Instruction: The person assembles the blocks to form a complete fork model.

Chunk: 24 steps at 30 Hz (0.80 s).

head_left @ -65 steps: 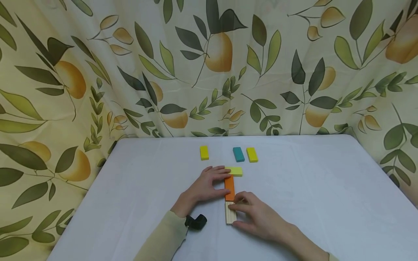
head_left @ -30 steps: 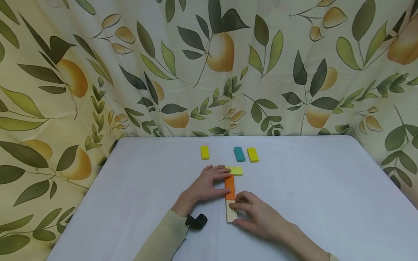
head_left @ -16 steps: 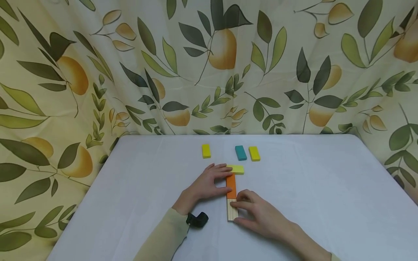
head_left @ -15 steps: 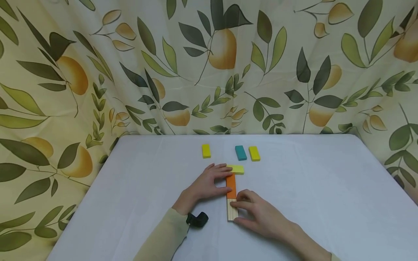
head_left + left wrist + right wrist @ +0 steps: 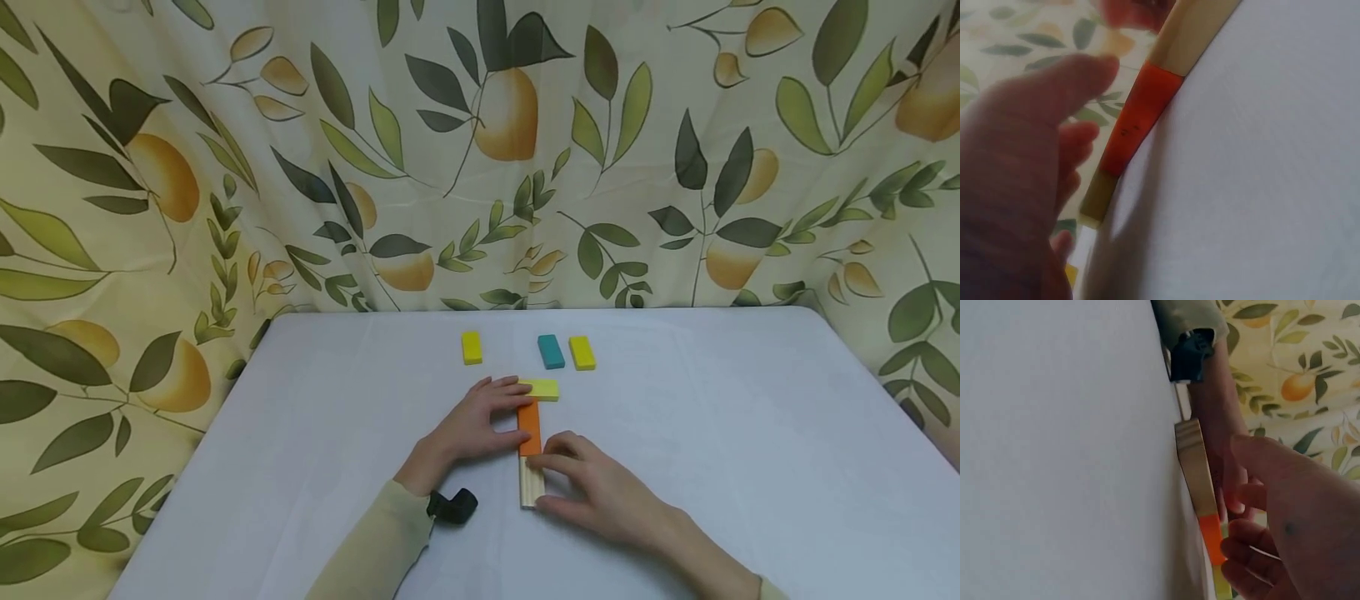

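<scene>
In the head view, a plain wooden block [image 5: 532, 492], an orange block [image 5: 531, 423] and a light yellow block [image 5: 543, 390] lie end to end; the light yellow one is turned crosswise at the far end. My left hand [image 5: 476, 423] reaches from the left with loosely extended fingers over the light yellow block, its thumb over the orange one. From the right, my right hand [image 5: 600, 492] spans the plain block, index fingertip near its orange end and thumb near its close end. The right wrist view shows a gap between that thumb and the plain block [image 5: 1196, 462].
Behind the row stand a yellow block [image 5: 472, 347] at left, then a teal block [image 5: 551, 352] beside another yellow block [image 5: 582, 353]. The white-covered table [image 5: 720, 433] backs onto a fruit-patterned curtain [image 5: 480, 208]. A black device [image 5: 453, 506] sits at my left wrist.
The plain block has closed up against the orange one and lines up with it. My right index finger has shifted slightly toward the orange block; my left hand has stayed in place.
</scene>
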Tool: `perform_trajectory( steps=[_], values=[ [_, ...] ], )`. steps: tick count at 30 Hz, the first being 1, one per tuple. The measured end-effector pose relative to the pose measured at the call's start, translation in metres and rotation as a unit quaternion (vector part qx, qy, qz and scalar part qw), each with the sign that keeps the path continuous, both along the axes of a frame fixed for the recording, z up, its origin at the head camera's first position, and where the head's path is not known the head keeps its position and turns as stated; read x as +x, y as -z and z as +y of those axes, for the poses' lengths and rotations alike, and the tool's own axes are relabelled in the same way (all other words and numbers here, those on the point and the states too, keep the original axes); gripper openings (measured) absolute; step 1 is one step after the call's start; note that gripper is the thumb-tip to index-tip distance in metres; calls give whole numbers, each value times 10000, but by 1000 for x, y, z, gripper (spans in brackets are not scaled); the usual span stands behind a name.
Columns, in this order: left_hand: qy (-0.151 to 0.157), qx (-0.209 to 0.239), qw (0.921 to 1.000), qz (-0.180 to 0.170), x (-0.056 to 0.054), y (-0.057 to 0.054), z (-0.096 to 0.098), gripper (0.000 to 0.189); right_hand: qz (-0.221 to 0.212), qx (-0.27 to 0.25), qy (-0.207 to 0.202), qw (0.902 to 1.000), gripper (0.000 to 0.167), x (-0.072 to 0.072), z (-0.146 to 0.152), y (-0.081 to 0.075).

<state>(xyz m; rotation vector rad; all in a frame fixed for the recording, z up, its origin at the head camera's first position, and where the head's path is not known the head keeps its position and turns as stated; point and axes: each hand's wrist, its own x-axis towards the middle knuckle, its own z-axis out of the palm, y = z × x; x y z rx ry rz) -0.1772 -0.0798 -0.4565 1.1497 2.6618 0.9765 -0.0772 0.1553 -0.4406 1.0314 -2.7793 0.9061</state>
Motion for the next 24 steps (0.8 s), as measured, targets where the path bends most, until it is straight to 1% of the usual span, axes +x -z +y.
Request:
perform_trajectory(
  steps=[3,8,12,15,20,24],
  values=[
    [31,94,10000,-10,2,-1,0,54,0,-104,142,9998,44,-5,4,-4],
    [92,53,9999,-76,6,-5,2,63,32,-206,524,9984,52,-22,16,-12],
    [92,-221,9995,-206,10,-7,1,76,42,-285,823,9962,53,-42,24,-16],
    [68,-392,9989,-260,13,-8,0,82,-65,-407,1018,9939,53,-58,31,-18],
    [14,-507,9984,-261,16,-10,0,84,-200,-564,1257,9903,56,-80,39,-19],
    [-12,-617,9978,-237,17,-10,0,84,-342,-648,1371,9878,56,-98,45,-19]
  ],
)
